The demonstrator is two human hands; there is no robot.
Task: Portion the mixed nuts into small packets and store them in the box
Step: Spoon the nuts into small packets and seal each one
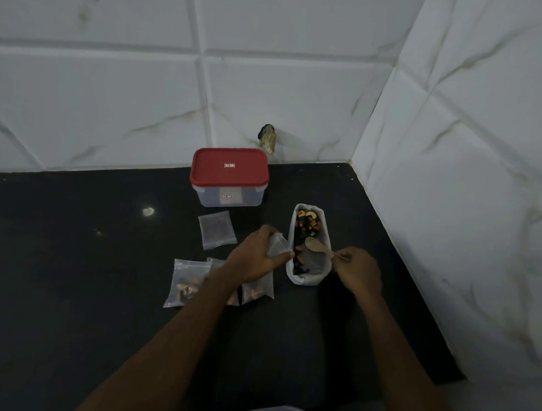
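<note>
Black counter (78, 244) carries everything, set into a corner of white marbled wall tiles (114, 92). The left hand (255, 257) grips a small clear packet (277, 244); its fingers (285, 255) are curled round the packet's lower part, and the packet's upper edge stands free above them, just beside the left rim of a white oblong bag (308, 279). Mixed nuts (307, 223) fill that bag.

The right hand (358, 271) pinches the handle end of a wooden spoon (313, 244) between thumb and fingertips (343, 256). The spoon's bowl lies over the nuts near the middle of the bag, well clear of those fingertips and near the packet's edge. Whether the bowl holds any nuts cannot be told.

Behind the bag stands a clear box (228, 197) with its red lid (229, 167) on. A flat empty packet (217, 230) lies in front of the box. Filled packets (187, 282) lie nearer the person, partly under the left forearm.
</note>
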